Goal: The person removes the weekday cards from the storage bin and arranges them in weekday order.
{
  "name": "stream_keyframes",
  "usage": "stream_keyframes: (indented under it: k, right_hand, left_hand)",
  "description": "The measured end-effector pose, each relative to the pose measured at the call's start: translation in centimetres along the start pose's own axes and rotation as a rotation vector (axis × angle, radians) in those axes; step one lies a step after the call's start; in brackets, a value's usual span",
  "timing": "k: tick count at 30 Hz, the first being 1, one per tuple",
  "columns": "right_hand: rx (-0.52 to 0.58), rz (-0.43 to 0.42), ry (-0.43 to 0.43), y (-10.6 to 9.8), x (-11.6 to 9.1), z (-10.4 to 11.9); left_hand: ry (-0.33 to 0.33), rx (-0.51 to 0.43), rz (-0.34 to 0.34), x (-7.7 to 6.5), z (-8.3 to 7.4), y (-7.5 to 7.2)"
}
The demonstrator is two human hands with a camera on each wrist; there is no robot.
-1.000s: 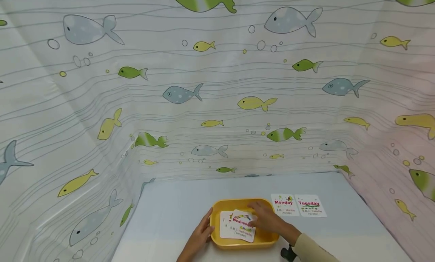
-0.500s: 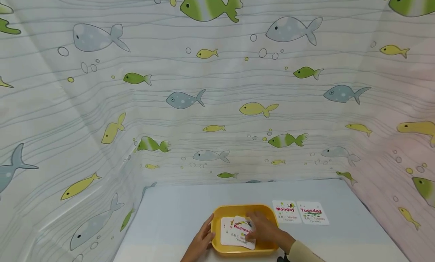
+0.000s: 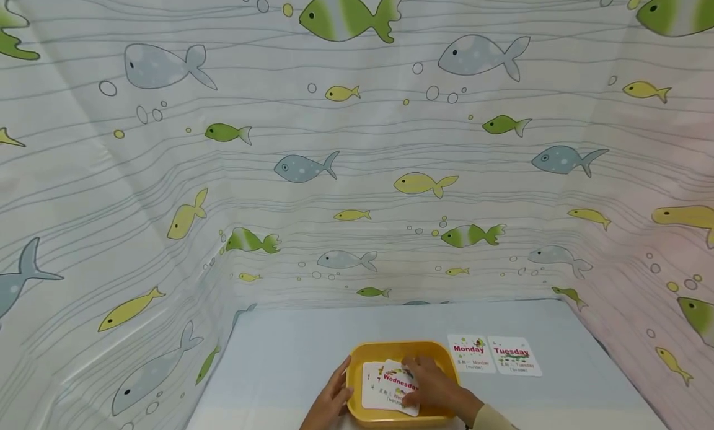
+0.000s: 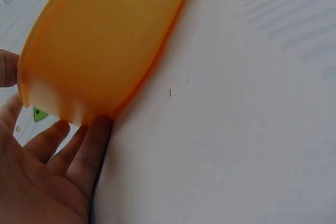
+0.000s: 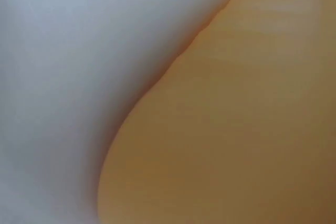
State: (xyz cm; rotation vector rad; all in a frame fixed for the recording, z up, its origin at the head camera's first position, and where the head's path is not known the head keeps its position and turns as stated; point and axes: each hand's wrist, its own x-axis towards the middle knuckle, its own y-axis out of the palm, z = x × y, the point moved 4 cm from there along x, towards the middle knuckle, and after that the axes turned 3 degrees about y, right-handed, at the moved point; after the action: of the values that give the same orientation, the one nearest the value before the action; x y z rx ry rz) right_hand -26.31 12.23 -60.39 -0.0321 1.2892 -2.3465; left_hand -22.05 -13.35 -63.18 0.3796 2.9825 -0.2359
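Observation:
A yellow plastic tray point(image 3: 409, 421) sits on the table with several white word cards point(image 3: 370, 386) in it. On top lies the Wednesday card point(image 3: 393, 390), slightly tilted over the others. My right hand point(image 3: 437, 386) reaches into the tray and pinches this card at its right side, fingers at the upper edge and thumb lower down. At the tray's left end, my left hand point(image 3: 330, 398) holds the wall; in the left wrist view its thumb is at the rim and the fingers point(image 4: 86, 153) lie against the outside. The right wrist view shows only the tray wall point(image 5: 220, 129), close up.
The Monday card point(image 3: 471, 354) and the Tuesday card point(image 3: 514, 356) lie side by side on the pale table point(image 3: 290, 337), right of the tray. Fish-printed sheeting point(image 3: 368, 126) surrounds the table at the back and both sides.
The head view has tilted up, so everything sits lower in it. My right hand has closed in on the Wednesday card's right edge. The left hand stays at the tray.

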Motion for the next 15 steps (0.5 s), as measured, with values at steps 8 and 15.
stream_keyframes:
  k: [8, 15]
  right_hand:
    - [-0.097, -0.061, -0.081, -0.9, -0.3, 0.5]
    - [-0.108, -0.059, -0.095, 0.2, -1.0, 0.7]
  left_hand:
    - [0.08, 0.06, -0.003, 0.5, -0.8, -0.1]
    - [0.059, 0.063, -0.014, -0.2, 0.2, -0.2]
